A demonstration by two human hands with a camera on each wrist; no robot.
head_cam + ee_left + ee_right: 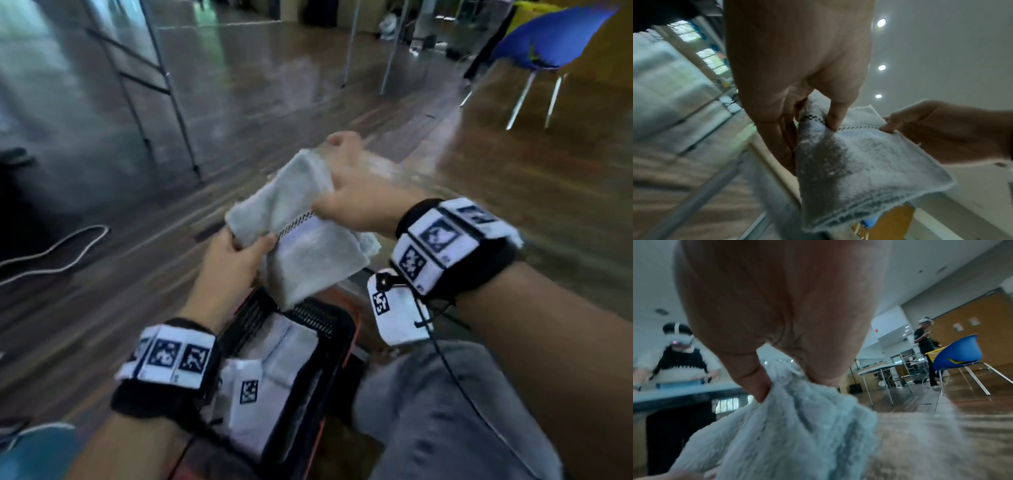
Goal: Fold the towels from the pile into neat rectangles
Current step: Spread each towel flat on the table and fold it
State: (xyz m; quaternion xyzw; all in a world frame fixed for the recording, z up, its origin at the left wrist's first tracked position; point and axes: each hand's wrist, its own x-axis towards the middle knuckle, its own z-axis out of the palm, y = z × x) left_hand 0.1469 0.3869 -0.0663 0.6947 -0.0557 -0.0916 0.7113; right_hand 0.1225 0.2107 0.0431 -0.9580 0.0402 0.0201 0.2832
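A small pale grey towel [301,236] with a dark stitched stripe is held in the air in front of me, above a black basket [329,346]. My left hand [239,250] pinches its lower left edge between thumb and fingers. My right hand [339,192] grips its upper right edge, fingers curled into the cloth. In the left wrist view the towel [859,165] hangs folded under the left hand's [826,123] thumb, with the right hand [892,125] pinching beside the stripe. The right wrist view shows the towel [797,426] bunched in the right hand [789,378].
The black basket with an orange rim holds more white towels [274,363] between my knees. A wooden floor [102,281] spreads around. A blue chair [548,41] stands far right, a white cable [58,250] lies at left, and metal table legs [164,96] stand behind. Two other people [678,356] are in the room.
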